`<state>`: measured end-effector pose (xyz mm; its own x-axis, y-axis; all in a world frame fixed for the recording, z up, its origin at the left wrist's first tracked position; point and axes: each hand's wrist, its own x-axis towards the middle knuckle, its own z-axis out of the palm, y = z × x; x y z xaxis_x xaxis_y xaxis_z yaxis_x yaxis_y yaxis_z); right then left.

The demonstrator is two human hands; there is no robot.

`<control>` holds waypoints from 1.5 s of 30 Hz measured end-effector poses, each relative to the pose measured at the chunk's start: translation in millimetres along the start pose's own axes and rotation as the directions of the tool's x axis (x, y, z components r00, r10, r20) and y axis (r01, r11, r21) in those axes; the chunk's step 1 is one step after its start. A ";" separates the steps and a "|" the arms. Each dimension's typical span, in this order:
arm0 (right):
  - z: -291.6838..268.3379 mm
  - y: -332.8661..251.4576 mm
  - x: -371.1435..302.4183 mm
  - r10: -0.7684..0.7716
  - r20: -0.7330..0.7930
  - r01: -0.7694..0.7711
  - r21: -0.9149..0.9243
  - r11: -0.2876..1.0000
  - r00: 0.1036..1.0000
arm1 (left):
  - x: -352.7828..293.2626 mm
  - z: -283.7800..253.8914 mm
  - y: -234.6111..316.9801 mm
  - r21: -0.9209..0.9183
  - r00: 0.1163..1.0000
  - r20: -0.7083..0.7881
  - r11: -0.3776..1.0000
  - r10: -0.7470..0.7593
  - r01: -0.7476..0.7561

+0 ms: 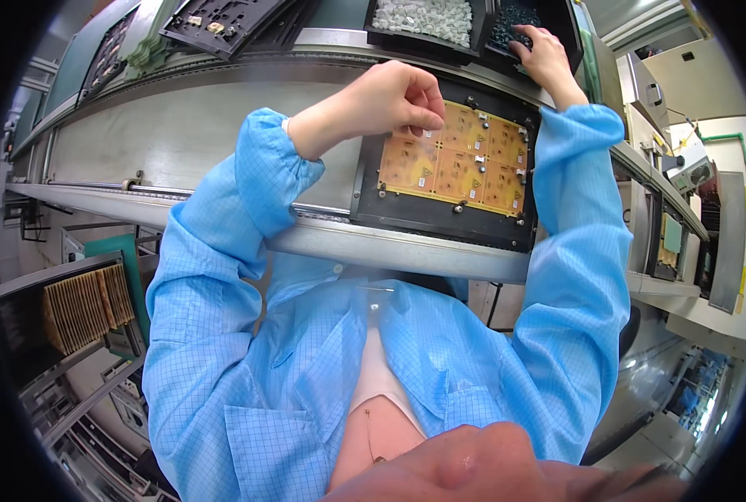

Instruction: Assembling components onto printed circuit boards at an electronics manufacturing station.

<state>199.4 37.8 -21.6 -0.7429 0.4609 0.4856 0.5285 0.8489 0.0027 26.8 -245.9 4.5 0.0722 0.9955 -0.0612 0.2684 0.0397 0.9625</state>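
My left hand (396, 102) hovers over the upper left part of a yellow circuit board panel (458, 173), its fingers curled together in a pinch. Whatever lies between those fingertips is hidden. The panel is divided into several sections and lies in a black carrier frame (389, 211) with small metal pins around it. At the upper right, my right hand (545, 57) reaches into a black bin of small dark parts (515, 18). Its thumb and forefinger are apart, with nothing visible between them.
Left of the dark parts stands a black bin of small white parts (423, 20). Black trays (230, 25) with a few loose pieces lie at the upper left. A metal rail (389, 244) runs along the near edge. Brown boards stand in a rack (76, 309) at the left.
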 end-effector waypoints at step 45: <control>-67.8 -148.9 -83.3 0.216 0.000 -0.140 0.762 0.632 0.976 | 5.9 -27.4 -27.6 0.902 0.950 0.150 0.356 0.274 -0.245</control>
<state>210.5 -144.5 -3.2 -0.6110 0.6334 0.4748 0.1244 0.6692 -0.7326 -6.5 -238.7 -15.2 0.2861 0.9438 0.1657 0.9441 -0.3072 0.1198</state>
